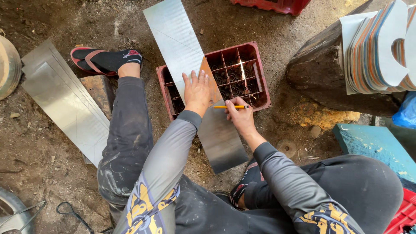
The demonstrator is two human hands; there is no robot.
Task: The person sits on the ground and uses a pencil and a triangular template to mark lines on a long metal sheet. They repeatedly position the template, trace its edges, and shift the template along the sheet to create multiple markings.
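A long shiny metal sheet (182, 47) lies slanted across a red divided crate (242, 73) on the dirt ground. My left hand (197, 91) presses flat on the sheet, fingers spread, over the crate's left part. My right hand (239, 116) grips a yellow pencil (229, 107) held level, its tip touching the sheet's right edge next to my left hand. A small wooden piece pokes out beside my left hand's fingers, mostly hidden. Both my knees flank the sheet's near end.
More metal sheets (65, 99) lie stacked at the left by my sandalled foot (106, 60). A stack of cut curved sheet pieces (381, 47) rests on a dark block (325, 73) at right. A teal slab (377, 147) and red crate (403, 214) sit near right.
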